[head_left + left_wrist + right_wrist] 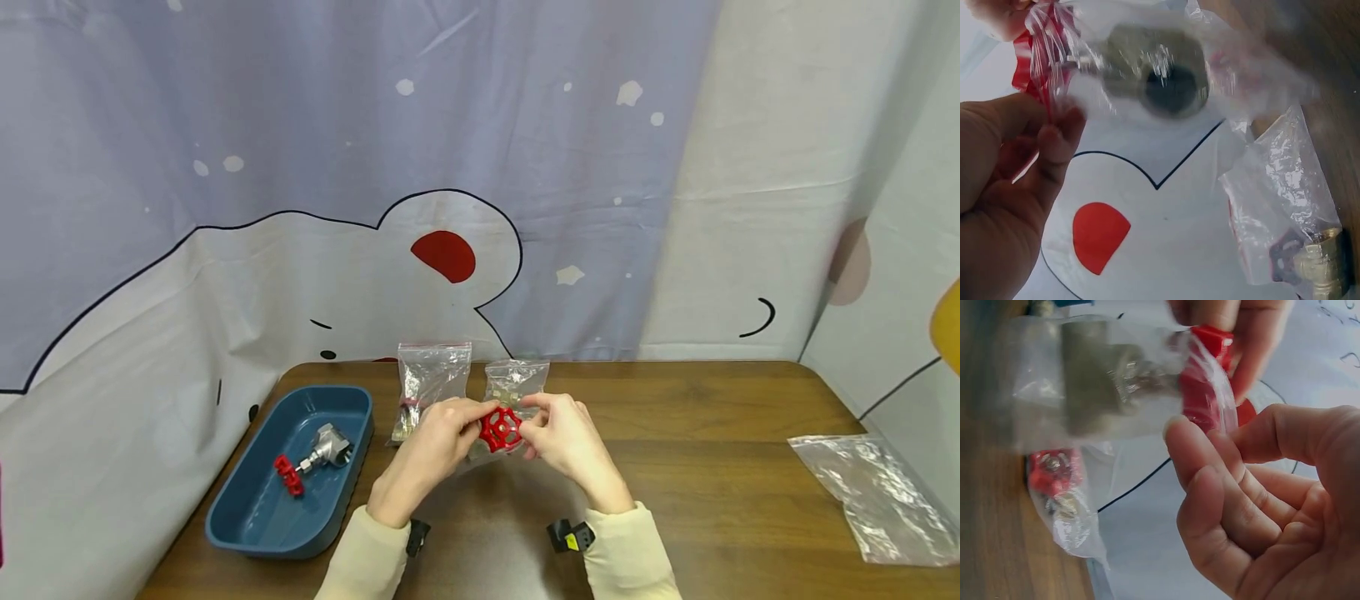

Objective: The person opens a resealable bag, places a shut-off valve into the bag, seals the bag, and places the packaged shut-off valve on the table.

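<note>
Both hands hold a valve with a red handwheel (501, 429) in front of me, its body (1160, 72) inside a clear plastic bag (1035, 387). The wheel faces up toward the head view and partly sticks out at the bag's mouth. My left hand (442, 446) grips at the wheel's left side, fingers curled against wheel and bag. On the other side, my right hand (566, 442) pinches the bag's edge between thumb and fingertips beside the wheel. In both wrist views the valve body hangs below the wheel, blurred through the plastic.
A blue tray (225, 525) on the left holds a silver valve (328, 446) with a red handwheel. Behind my hands lie two clear bags, a left bag (435, 371) and a right bag (517, 375), with brass-coloured parts inside. A flat clear bag (877, 492) lies at the table's right edge.
</note>
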Motion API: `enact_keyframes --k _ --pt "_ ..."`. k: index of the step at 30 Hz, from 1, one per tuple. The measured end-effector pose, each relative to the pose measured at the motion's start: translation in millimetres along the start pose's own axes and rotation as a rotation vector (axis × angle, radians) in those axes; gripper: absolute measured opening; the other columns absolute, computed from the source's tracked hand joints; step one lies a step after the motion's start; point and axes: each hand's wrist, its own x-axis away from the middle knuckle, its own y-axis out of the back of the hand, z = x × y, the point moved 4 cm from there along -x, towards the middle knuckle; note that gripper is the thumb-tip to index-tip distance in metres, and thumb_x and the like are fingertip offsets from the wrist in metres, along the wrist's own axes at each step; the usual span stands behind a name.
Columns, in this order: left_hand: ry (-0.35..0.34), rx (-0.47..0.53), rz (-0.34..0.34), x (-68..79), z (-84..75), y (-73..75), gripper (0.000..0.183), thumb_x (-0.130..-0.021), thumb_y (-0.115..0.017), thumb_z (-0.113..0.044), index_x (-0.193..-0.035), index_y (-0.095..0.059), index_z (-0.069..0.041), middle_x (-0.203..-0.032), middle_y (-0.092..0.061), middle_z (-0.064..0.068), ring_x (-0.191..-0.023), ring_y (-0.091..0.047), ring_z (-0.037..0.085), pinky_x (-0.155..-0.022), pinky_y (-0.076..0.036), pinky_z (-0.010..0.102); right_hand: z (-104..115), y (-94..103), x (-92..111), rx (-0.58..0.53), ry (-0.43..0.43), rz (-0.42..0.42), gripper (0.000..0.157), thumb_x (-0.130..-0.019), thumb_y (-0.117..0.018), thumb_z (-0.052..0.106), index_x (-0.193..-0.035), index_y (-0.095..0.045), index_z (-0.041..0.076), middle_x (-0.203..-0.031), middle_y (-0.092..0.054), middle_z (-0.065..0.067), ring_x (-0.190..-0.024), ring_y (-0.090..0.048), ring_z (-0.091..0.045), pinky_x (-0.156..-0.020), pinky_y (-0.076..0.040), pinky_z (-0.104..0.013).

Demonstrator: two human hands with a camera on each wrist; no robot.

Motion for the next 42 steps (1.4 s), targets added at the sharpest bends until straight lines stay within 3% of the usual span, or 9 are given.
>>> enact_keyframes --k 8,15,22,28,34,39,42 --pt "-0.016 -0.054 -0.088 -0.4 -7.6 1.1 0.039 -0.080 -0.072 0.011 -0.117 -0.071 -0.004 -0.104 -0.072 0.004 -0.088 -0.064 0.016 -0.071 -0.054 0.027 -6 -8.5 -3 0.066 -0.005 -0.021 0.018 -0.080 -0.062 0.002 -0.093 -0.073 0.006 -0.055 -0.061 0.011 -0.044 -0.060 -0.009 -0.072 -0.050 -0.035" --pt "-0.001 -0.069 -0.075 0.9 -7.7 -2.0 0.044 -0.080 -0.072 0.011 -0.122 -0.067 -0.004 -0.105 -0.069 0.008 -0.089 -0.065 0.018 -0.072 -0.055 0.027 -7 -8.6 -4 0.078 0.003 -0.054 0.013 -0.081 -0.062 0.004 -0.086 -0.073 0.009 -0.050 -0.058 0.012 -0.044 -0.062 -0.013 -0.072 -0.049 -0.035" --pt "-0.017 -0.104 -0.041 0.7 -8.0 -6.3 0.044 -0.080 -0.071 0.009 -0.122 -0.066 -0.004 -0.095 -0.069 0.007 -0.079 -0.062 0.014 -0.066 -0.053 0.024 -7 -8.2 -3 0.143 0.061 -0.079 0.013 -0.081 -0.062 0.001 -0.080 -0.071 0.010 -0.049 -0.057 0.012 -0.043 -0.056 -0.003 -0.058 -0.046 -0.029" --pt "0.039 -0.009 -0.058 -0.9 -6.1 -4.3 0.042 -0.080 -0.070 0.012 -0.119 -0.067 -0.002 -0.094 -0.069 0.008 -0.068 -0.055 0.010 -0.058 -0.048 0.021 -9 -8.2 -4 0.168 0.109 -0.074 0.016 -0.083 -0.060 -0.002 -0.079 -0.068 0.011 -0.050 -0.055 0.016 -0.046 -0.054 -0.002 -0.056 -0.044 -0.029" --pt "0.147 0.073 0.002 -0.7 1.0 -2.3 0.046 -0.079 -0.066 0.015 -0.123 -0.065 0.002 -0.093 -0.069 0.009 -0.065 -0.053 0.010 -0.052 -0.044 0.020 -3 -6.3 -3 0.158 0.154 -0.132 0.014 -0.083 -0.061 -0.001 -0.077 -0.066 0.011 -0.055 -0.058 0.014 -0.048 -0.053 -0.002 -0.056 -0.045 -0.029" --pt "0.107 0.068 0.038 0.7 5.1 -3.3 0.035 -0.079 -0.067 0.013 -0.111 -0.071 0.001 -0.098 -0.067 0.007 -0.072 -0.056 0.011 -0.058 -0.047 0.021 3 -4.0 -1 0.157 0.157 -0.150 0.014 -0.082 -0.062 -0.001 -0.077 -0.066 0.011 -0.056 -0.057 0.012 -0.047 -0.052 -0.003 -0.053 -0.044 -0.027" --pt "0.094 0.102 0.023 1.4 6.3 -1.5 0.032 -0.080 -0.068 0.012 -0.109 -0.073 -0.001 -0.097 -0.067 0.006 -0.073 -0.057 0.011 -0.058 -0.048 0.021 3 -5.4 -1 0.110 0.139 -0.130 0.013 -0.084 -0.061 -0.002 -0.078 -0.066 0.009 -0.057 -0.060 0.009 -0.045 -0.057 -0.004 -0.049 -0.045 -0.026"
